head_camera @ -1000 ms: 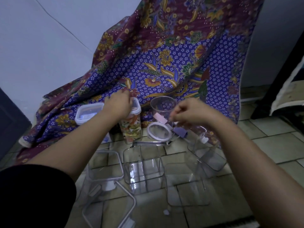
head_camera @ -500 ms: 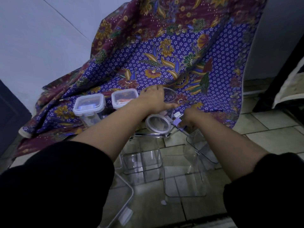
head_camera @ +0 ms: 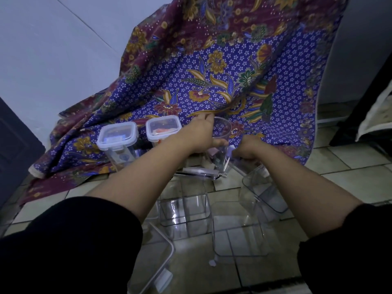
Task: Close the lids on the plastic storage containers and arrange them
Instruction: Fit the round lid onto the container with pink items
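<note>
My left hand (head_camera: 201, 134) grips the rim of a round clear container (head_camera: 222, 132) standing at the edge of the patterned cloth. My right hand (head_camera: 247, 150) is closed on a small lilac-tabbed lid piece (head_camera: 230, 150) right beside that container. Two lidded containers stand on the cloth to the left: one with a white lid (head_camera: 117, 135), and one with colourful contents (head_camera: 163, 128). Nearer me on the tiled floor stand open clear square containers (head_camera: 184, 211), (head_camera: 239, 230) and a tilted one (head_camera: 263, 192). A loose lid (head_camera: 198, 172) lies under my left wrist.
The floral blue and maroon cloth (head_camera: 222, 71) drapes up the back wall. A clear lid frame (head_camera: 161, 270) lies on the floor tiles at front left. A dark door (head_camera: 14, 149) is at far left and dark furniture (head_camera: 364, 128) at right.
My left hand left the colourful container's lid and moved right to the round container. My right hand dropped lower beside it. The camera moved closer.
</note>
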